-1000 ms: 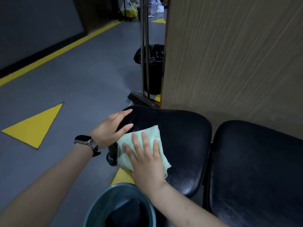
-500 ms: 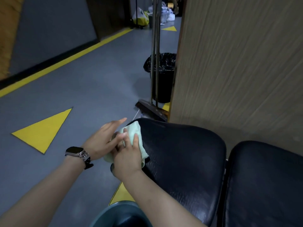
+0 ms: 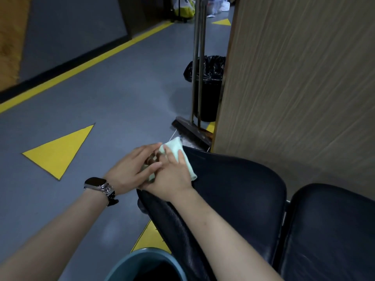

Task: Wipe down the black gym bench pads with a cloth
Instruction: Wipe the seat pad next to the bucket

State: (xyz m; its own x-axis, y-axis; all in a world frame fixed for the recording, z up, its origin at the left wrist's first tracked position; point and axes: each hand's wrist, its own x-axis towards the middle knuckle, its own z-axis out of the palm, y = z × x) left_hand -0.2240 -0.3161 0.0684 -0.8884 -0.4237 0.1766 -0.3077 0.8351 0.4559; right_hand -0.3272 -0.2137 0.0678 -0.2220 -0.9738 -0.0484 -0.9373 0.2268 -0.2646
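Note:
Two black bench pads stand side by side against a wooden panel: the left pad (image 3: 239,189) and the right pad (image 3: 328,230). A light green cloth (image 3: 179,152) lies over the left pad's far left edge. My right hand (image 3: 172,177) presses it there with straight fingers. Beside it, my left hand (image 3: 129,169), a watch on the wrist, has its fingers stretched out and touching the cloth's bunched part. Part of the cloth is hidden between the two hands.
A teal bucket (image 3: 129,266) sits on the floor at the bottom, just left of the pad. A broom (image 3: 192,131) and a black-lined bin (image 3: 209,88) stand beyond the pad by the wooden panel (image 3: 294,78). Grey floor with yellow triangles spreads to the left.
The cloth and my right hand slid from the top of the left pad to its far left edge. My left hand stayed alongside and closed in against the cloth.

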